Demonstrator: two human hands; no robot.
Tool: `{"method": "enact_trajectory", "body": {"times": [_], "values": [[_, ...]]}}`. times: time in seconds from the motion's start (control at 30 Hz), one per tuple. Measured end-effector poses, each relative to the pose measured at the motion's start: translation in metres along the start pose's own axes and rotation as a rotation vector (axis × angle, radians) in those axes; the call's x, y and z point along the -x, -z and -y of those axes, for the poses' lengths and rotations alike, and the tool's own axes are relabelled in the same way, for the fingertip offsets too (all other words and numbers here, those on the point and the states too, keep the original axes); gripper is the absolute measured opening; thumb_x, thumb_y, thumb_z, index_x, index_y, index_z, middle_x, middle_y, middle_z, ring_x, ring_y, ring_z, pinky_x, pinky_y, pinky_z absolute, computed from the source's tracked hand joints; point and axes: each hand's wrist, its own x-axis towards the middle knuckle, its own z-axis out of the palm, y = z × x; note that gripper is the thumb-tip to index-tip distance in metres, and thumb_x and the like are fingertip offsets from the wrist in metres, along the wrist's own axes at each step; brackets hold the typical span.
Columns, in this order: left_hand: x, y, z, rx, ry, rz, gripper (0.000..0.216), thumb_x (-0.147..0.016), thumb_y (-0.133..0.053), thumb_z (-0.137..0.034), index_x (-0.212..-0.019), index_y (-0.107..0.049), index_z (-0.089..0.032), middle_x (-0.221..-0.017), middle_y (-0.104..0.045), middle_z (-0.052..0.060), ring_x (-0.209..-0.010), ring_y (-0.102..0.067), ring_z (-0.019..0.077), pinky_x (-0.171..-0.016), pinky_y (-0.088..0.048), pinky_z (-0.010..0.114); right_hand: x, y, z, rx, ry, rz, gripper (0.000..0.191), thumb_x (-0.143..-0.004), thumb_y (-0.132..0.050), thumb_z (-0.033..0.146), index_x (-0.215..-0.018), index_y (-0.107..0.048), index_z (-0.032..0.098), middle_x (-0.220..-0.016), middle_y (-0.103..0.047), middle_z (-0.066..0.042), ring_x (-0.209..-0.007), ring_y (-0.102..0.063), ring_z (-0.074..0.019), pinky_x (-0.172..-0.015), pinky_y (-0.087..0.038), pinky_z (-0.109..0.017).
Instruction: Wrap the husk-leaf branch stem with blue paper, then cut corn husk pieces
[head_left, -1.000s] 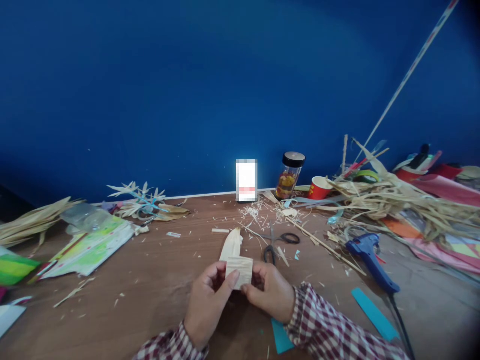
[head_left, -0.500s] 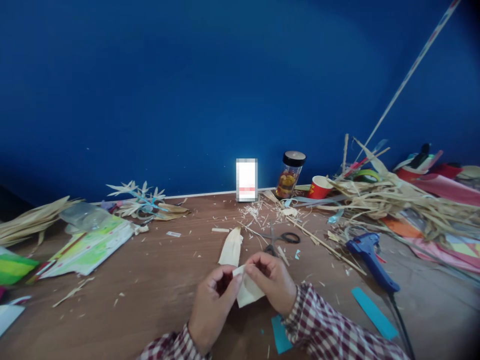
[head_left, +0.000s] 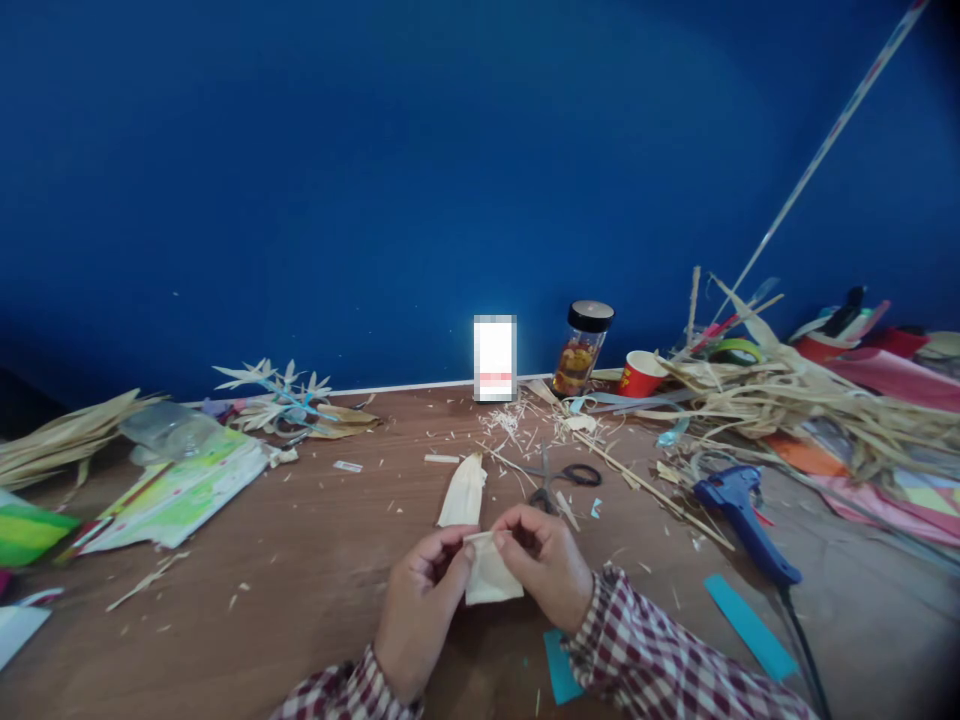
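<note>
Between my two hands is a small, pale cream piece of corn husk (head_left: 494, 575), roughly square. My left hand (head_left: 421, 605) pinches its upper left corner between thumb and fingers. At the upper right corner, my right hand (head_left: 548, 565) grips it the same way. Just beyond my fingers lies a longer pale husk piece (head_left: 463, 490) with a pointed far end. Behind my right hand a pair of dark-handled scissors (head_left: 562, 476) rests on the table, partly hidden by that hand.
A blue glue gun (head_left: 750, 525) with its cord lies right, near blue paper strips (head_left: 750, 627). A lidded jar (head_left: 582, 350), red cup (head_left: 643, 374) and dried husk pile (head_left: 795, 400) stand behind. Painted paper (head_left: 187, 495) and white husk flowers (head_left: 277, 395) lie left.
The husk piece has been turned and spread, so its face and lower edge now sit squarer to me. My hands have moved slightly apart, both still pinching it.
</note>
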Motion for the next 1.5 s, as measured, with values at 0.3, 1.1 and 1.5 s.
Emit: {"method": "enact_trajectory", "body": {"times": [0.3,1.1,1.5], "values": [[0.001,0.001,-0.005,-0.184,-0.122,0.000,0.020,-0.071,-0.061,-0.035,-0.077,-0.067,-0.017,-0.070,-0.066,0.003,-0.064,-0.056,0.0154,-0.059,-0.044,0.023,0.002,-0.002,-0.002,0.075,0.050,0.010,0.010,-0.077,-0.054,0.026,-0.074,-0.055,0.017,-0.055,-0.039,0.006,-0.047,-0.032,-0.0075,-0.042,-0.024,-0.018],[0.001,0.002,-0.009,-0.100,-0.077,0.026,0.029,-0.070,-0.062,-0.034,-0.092,-0.066,-0.016,-0.076,-0.068,0.005,-0.068,-0.061,0.0171,-0.059,-0.048,0.024,-0.001,-0.002,-0.004,-0.004,-0.027,-0.020,0.014,-0.074,-0.056,0.030,-0.070,-0.053,0.016,-0.051,-0.040,0.006,-0.045,-0.034,-0.0070,-0.041,-0.026,-0.018],[0.006,0.004,-0.005,-0.347,-0.247,0.045,0.017,-0.075,-0.056,-0.030,-0.077,-0.069,-0.019,-0.069,-0.068,0.003,-0.063,-0.058,0.0165,-0.058,-0.043,0.023,0.001,0.005,0.009,0.324,0.125,-0.022,0.008,-0.072,-0.052,0.017,-0.068,-0.059,0.016,-0.055,-0.051,0.003,-0.047,-0.042,-0.0080,-0.043,-0.030,-0.018]]}}
